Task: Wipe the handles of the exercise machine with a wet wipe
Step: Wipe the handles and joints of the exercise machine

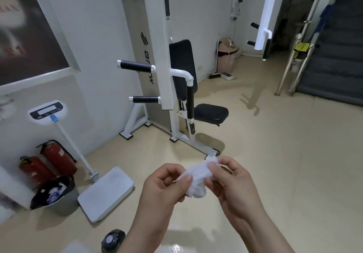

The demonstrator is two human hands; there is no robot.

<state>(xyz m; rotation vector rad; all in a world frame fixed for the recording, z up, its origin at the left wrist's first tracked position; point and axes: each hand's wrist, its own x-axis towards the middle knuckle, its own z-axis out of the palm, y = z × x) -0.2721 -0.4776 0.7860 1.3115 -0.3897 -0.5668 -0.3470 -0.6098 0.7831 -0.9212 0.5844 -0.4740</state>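
Observation:
A crumpled white wet wipe [197, 178] is held between both hands low in the middle of the view. My left hand [163, 188] pinches its left edge and my right hand [233, 186] pinches its top right. Ahead stands the white exercise machine [157, 42] with a black seat [211, 113] and backrest. Two black horizontal handles stick out to its left, an upper handle [135, 67] and a lower handle [144, 99]. A black vertical handle [190, 103] hangs on its right. The hands are well short of the machine. A second arm with black handles [264, 34] hangs at the right.
A white weighing scale [106, 193] with a display post stands at the left. Beside it are two red fire extinguishers [57, 156] and a grey bin [57, 195] with rubbish. Stairs with a metal rail [294, 56] rise at the far right. A pink bin and broom stand by the back wall.

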